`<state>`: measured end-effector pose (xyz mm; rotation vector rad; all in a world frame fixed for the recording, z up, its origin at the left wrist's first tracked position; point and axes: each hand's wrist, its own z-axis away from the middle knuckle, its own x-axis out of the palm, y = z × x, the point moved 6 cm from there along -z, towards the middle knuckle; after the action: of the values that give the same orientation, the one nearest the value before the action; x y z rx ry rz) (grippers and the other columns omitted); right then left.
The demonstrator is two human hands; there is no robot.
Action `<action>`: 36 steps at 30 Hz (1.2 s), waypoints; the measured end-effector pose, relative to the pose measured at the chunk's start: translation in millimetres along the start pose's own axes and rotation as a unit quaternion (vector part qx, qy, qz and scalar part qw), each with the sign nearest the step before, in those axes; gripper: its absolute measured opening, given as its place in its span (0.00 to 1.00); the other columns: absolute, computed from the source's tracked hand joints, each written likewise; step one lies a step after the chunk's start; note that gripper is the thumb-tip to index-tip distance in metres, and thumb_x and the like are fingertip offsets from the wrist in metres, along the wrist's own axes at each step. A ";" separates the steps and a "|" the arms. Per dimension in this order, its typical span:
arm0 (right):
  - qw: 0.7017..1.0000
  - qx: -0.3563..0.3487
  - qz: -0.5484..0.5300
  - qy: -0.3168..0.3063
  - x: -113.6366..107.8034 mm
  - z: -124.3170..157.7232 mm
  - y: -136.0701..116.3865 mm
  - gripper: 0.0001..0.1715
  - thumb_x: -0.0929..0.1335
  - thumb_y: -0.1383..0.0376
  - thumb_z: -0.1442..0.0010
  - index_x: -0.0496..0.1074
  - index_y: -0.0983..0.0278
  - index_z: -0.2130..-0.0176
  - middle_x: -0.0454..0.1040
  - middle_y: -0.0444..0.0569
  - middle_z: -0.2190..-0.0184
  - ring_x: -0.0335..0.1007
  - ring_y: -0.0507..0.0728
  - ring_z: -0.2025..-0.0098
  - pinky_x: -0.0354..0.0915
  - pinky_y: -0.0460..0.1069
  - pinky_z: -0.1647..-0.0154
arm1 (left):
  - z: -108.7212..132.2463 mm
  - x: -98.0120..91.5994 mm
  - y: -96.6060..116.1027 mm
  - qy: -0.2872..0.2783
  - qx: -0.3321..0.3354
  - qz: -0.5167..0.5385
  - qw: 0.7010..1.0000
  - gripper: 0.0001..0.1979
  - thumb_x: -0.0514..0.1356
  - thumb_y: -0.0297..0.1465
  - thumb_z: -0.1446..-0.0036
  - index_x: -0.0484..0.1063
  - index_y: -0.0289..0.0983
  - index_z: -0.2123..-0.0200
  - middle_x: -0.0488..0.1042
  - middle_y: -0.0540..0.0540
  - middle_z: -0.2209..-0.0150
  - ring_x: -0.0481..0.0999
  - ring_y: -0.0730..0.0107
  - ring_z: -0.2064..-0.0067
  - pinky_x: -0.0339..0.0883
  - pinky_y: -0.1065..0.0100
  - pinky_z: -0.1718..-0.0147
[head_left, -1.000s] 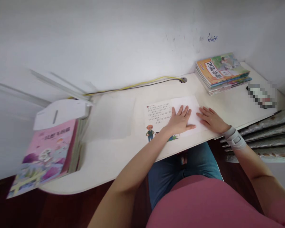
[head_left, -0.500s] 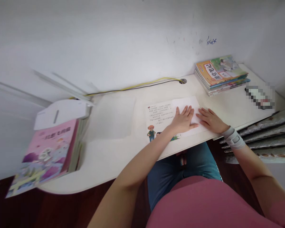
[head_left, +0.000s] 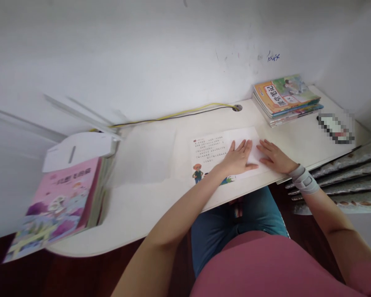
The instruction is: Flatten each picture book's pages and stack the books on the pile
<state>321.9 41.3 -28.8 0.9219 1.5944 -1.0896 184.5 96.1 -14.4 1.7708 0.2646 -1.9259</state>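
Note:
An open picture book (head_left: pixel 210 152) with printed text and a small cartoon figure lies on the white desk (head_left: pixel 148 198) in front of me. My left hand (head_left: pixel 237 158) rests flat on its right page, fingers stretched out. My right hand (head_left: pixel 273 156) lies flat just beside it on the page's right edge, fingers spread too. A white band (head_left: pixel 304 180) wraps my right wrist. Neither hand holds anything.
A stack of colourful books (head_left: pixel 286 98) sits at the desk's far right corner. A taller pile with a pink cover (head_left: pixel 60 198) overhangs the left edge, with a white lamp base (head_left: pixel 78 150) behind it. A yellow cable (head_left: pixel 179 112) runs along the wall.
My left hand has slid a little to the right across the page, closer to my right hand. The view has shifted slightly.

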 end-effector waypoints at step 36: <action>0.994 -0.067 0.084 -0.012 -9.8 -22.6 -27.1 0.29 0.57 0.57 0.34 0.59 0.64 0.38 0.58 0.57 0.36 0.48 0.64 0.33 0.45 0.66 0.36 | 121.9 17.8 -103.7 0.263 -0.203 0.161 0.929 0.40 0.43 0.50 0.37 0.38 0.26 0.34 0.48 0.23 0.34 0.59 0.45 0.37 0.56 0.46 0.43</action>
<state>292.8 53.6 -10.2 0.9319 1.5209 -0.8632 27.1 123.3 -35.5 1.8644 0.4844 -1.0514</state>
